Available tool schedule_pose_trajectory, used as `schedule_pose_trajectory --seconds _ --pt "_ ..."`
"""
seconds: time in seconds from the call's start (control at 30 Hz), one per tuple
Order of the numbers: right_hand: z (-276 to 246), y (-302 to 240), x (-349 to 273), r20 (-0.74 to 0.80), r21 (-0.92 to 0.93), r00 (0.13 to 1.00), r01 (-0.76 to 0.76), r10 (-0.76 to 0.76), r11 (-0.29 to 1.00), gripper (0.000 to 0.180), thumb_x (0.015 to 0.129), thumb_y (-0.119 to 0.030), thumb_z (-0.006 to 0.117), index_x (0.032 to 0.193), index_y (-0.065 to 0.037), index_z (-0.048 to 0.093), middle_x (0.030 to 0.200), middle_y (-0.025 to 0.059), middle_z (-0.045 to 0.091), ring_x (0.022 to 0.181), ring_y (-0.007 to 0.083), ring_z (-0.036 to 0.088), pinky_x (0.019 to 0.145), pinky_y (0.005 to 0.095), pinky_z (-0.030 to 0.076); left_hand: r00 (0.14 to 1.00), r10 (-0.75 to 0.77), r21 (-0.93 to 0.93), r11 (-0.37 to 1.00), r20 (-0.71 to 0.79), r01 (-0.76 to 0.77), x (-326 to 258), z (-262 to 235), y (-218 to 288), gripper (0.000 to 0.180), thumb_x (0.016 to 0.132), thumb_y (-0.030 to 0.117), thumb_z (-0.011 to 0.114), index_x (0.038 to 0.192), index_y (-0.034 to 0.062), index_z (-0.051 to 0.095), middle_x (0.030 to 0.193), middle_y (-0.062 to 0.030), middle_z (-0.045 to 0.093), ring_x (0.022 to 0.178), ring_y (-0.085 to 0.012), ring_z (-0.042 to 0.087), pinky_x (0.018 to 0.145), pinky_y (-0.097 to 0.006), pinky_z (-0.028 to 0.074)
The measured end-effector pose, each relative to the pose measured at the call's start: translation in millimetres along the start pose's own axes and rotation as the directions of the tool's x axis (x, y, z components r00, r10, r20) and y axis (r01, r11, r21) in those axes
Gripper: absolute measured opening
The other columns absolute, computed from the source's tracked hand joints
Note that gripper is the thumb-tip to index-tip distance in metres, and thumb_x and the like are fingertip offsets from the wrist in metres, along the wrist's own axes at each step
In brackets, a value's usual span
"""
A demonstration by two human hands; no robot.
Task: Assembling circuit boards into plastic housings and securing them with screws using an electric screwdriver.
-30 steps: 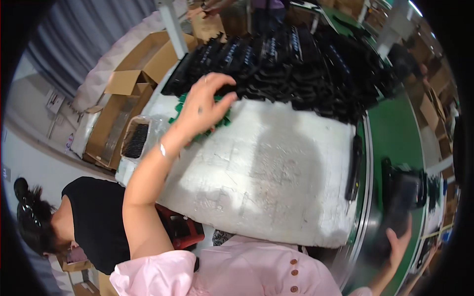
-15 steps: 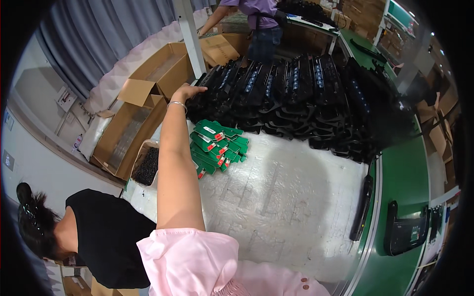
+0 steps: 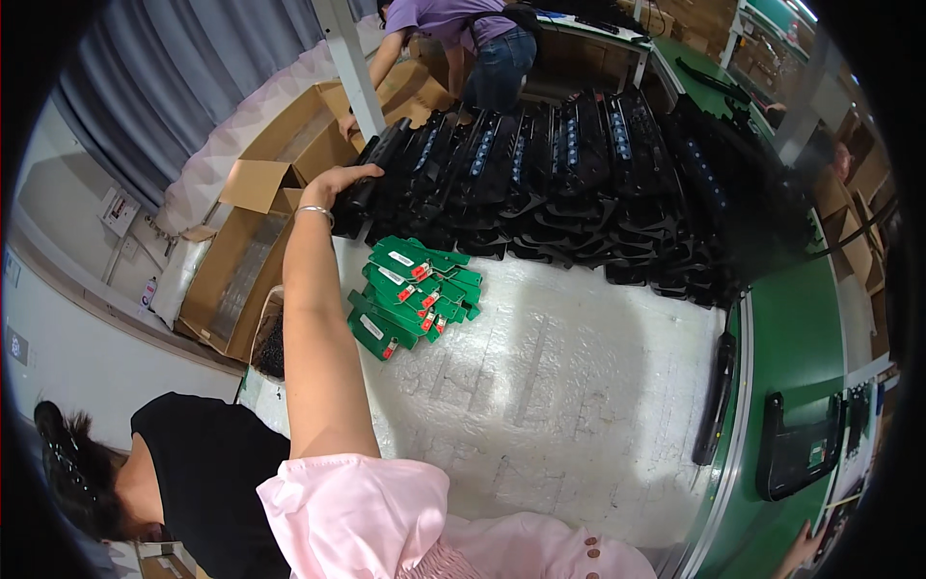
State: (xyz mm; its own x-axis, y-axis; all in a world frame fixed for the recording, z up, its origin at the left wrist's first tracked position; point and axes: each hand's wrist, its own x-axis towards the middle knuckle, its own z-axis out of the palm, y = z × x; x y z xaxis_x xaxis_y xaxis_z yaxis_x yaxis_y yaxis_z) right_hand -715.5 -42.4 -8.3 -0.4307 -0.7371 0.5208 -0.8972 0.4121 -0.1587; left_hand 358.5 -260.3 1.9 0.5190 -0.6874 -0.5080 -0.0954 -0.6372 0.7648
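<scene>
My left hand reaches far out over the white-covered table, a bracelet on its wrist. Its fingers are closed over the outermost long black plastic part, at the left end of a dense row of black plastic parts. Many of these stand side by side, some with blue-and-white strips along them. Part of my grip is hidden behind the hand. Nearer me, beside my forearm, lies a fanned pile of green flat pieces with white labels and red ends. My right hand does not show.
Open cardboard boxes stand left of the table. A person in black is close at my left; another in purple bends at the back. A green surface on the right bears a black frame. Another hand shows there.
My left hand has shifted slightly left, and the end black part leans out a little from the row. The person in purple has bent down. A hand has appeared at lower right.
</scene>
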Motion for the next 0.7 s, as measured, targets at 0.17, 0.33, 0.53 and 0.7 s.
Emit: schedule_pose_trajectory --seconds 0.17,0.33,0.53,0.7 --pt "28.9 4.8 -17.5 0.023 0.382 0.999 0.015 -0.026 0.924 0.051 0.084 -0.016 0.056 0.129 0.000 0.037 0.126 0.0142 0.044 0.107 0.0220 0.049 0.088 0.0290 0.040 0.999 0.044 -0.008 0.999 0.022 -0.044 -23.2 -15.4 11.4 0.041 0.062 0.040 0.073 0.083 0.0066 0.064 0.075 -0.0052 0.064 0.058 -0.0180 0.058 0.058 -0.028 0.048" --pt "-49.8 -132.7 -82.0 0.073 0.183 0.958 -0.286 0.277 0.941 0.045 0.078 -0.024 0.058 0.120 -0.009 0.051 0.102 0.0106 0.060 0.076 0.0178 0.057 0.070 0.0314 0.045 0.902 0.369 -0.456 0.858 0.225 -0.238 -119.6 98.3 31.4 0.039 0.076 0.034 0.063 0.101 0.0048 0.061 0.086 -0.0089 0.064 0.072 -0.0199 0.061 0.066 -0.030 0.049" --pt "-9.2 -119.2 -96.8 -0.067 0.235 0.954 -0.270 0.293 0.934 0.038 0.068 -0.020 0.065 0.104 -0.008 0.058 0.103 0.0119 0.057 0.092 0.0255 0.056 0.083 0.0349 0.044 0.259 0.374 -0.267 0.891 0.890 -0.368 -173.5 453.6 140.5 0.038 0.077 0.033 0.063 0.103 0.0047 0.060 0.089 -0.0085 0.064 0.076 -0.0192 0.061 0.069 -0.030 0.048" --pt "-98.3 -40.4 -160.2 -0.497 -0.252 0.810 -0.479 0.313 0.841 0.036 0.063 -0.023 0.066 0.097 -0.013 0.060 0.098 0.0098 0.056 0.095 0.0290 0.049 0.080 0.0409 0.043 -0.024 0.370 -0.340 0.826 0.929 -0.449 -217.3 545.8 147.8 0.038 0.077 0.031 0.062 0.104 0.0045 0.059 0.092 -0.0080 0.063 0.080 -0.0185 0.060 0.072 -0.029 0.047"
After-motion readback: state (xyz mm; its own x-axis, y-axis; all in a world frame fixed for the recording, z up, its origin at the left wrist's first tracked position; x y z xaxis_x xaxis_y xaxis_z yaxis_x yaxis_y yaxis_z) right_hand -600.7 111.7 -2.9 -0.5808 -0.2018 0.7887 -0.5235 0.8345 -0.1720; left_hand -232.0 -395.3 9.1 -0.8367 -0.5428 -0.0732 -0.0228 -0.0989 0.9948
